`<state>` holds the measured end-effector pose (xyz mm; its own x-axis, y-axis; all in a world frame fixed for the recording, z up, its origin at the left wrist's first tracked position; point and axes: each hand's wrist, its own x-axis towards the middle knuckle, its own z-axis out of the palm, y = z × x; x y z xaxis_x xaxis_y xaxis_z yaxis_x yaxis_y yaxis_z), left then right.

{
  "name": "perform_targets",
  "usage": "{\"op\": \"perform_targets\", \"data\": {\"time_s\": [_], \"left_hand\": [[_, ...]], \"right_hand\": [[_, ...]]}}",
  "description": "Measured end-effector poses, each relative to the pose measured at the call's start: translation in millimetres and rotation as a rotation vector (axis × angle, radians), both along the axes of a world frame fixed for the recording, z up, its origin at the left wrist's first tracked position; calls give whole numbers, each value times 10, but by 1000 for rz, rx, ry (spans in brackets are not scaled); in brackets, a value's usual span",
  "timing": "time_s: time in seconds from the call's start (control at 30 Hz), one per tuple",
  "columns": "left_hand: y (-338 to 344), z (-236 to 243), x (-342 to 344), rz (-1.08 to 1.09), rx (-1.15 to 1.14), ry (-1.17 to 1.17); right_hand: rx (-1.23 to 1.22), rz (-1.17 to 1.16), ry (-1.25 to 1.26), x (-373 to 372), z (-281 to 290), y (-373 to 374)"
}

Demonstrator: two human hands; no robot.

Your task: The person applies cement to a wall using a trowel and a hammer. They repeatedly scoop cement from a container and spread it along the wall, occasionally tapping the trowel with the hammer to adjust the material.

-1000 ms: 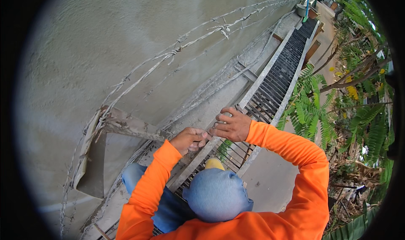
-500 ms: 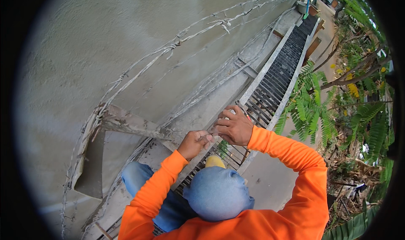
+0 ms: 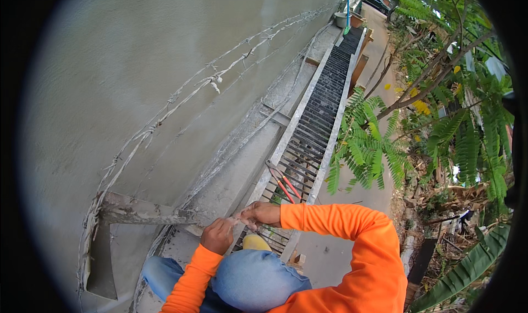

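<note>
left hand [image 3: 218,235] closed on barbed wire [image 3: 234,220] | right hand [image 3: 259,213] pinching the same strand — held taut between both | red-handled cutters [image 3: 284,183] parked on grating [image 3: 319,120] — within reach

Rough matt concrete wall [image 3: 137,82], dull metal grating [image 3: 324,109], rusty barbed wire [image 3: 220,79].

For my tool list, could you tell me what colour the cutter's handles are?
Red, on the cutter lying on the grating; head view.
</note>
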<state>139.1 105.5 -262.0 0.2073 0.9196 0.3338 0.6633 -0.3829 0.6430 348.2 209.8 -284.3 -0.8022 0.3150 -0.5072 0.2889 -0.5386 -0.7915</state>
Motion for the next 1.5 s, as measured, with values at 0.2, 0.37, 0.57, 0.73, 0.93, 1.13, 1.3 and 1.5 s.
{"op": "perform_targets", "data": {"time_s": [0.2,0.37,0.57,0.73,0.93,1.13,1.3,1.5], "left_hand": [[87,-77,-119,271,-369,-174],[293,83,-238,308,-425,-402],[373,257,-400,328,-415,-374],[403,82,-416,367,-400,-485],[306,33,-375,428,-326,-501],[317,190,-496,363,-418,-465],[349,218,-507,314,-516,-514],[349,540,-615,219,-654,-506]], "right_hand": [[983,-85,-1093,601,-802,620],[979,5,-1009,962,-1494,829],[1126,-248,-886,1109,-1557,1030],[772,-249,-624,1108,-1542,616],[1306,-389,-1032,652,-1919,331],[980,-750,-421,612,-1346,79],[689,-1121,163,207,-473,-141],[261,-678,511,391,666,164]]}}
